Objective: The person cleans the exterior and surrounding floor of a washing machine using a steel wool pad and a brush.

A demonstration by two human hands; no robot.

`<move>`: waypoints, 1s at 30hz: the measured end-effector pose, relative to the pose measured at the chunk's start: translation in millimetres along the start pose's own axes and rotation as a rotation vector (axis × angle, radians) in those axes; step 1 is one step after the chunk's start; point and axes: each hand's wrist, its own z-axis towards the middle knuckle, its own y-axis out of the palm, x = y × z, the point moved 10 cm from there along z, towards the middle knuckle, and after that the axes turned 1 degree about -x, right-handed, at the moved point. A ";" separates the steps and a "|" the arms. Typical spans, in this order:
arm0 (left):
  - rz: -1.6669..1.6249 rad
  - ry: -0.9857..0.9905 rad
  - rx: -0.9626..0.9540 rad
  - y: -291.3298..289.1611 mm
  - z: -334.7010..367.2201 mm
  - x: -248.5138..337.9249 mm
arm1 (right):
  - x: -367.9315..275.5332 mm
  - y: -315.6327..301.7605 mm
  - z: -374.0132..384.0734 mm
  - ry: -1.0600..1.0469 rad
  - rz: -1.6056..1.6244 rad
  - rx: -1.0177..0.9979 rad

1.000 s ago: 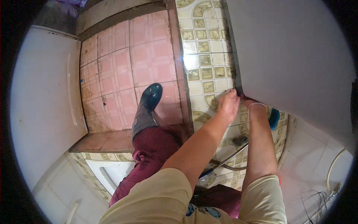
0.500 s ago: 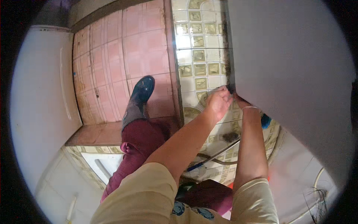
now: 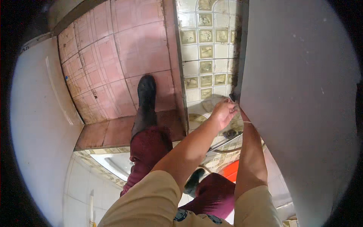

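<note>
My left hand [image 3: 224, 112] is at the lower part of a grey, door-like panel's edge [image 3: 244, 56], its fingers curled together in a pinch. Whatever lies between those fingertips is too small to make out. A small black piece [image 3: 232, 97] sticks out at the panel edge just above them. My right hand [image 3: 243, 114], with a thin pale band at the wrist, reaches in beside the left one. The panel covers most of it, so its fingers are hidden. Behind both hands lies a white and green patterned tile floor [image 3: 191, 68], with dark grime along the panel.
My booted foot [image 3: 146, 90] stands on a pink tiled step [image 3: 140, 49] at the left; the other boot [image 3: 194, 181] is lower down. A white panel [image 3: 41, 106] borders the far left. Near my right forearm are a red-orange object [image 3: 230, 171] and a hose [image 3: 227, 150].
The view has shifted, bringing more of the lower boot and the red-orange object into sight. Both hands stay together at the panel edge, the right one still mostly covered.
</note>
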 end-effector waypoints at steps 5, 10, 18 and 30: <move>-0.042 -0.031 0.025 -2.4 -1.2 -2.4 | -4.6 -6.6 -7.5 -0.006 -0.057 0.048; 0.075 -0.031 0.077 -5.8 12.3 5.0 | 4.7 8.7 14.4 -0.010 -0.132 -0.024; 0.064 0.100 0.176 -4.0 13.9 15.3 | 23.4 35.0 23.3 0.052 -0.292 -0.216; 0.034 0.215 0.186 2.3 3.0 13.0 | 24.0 50.2 29.6 0.046 -0.458 -0.331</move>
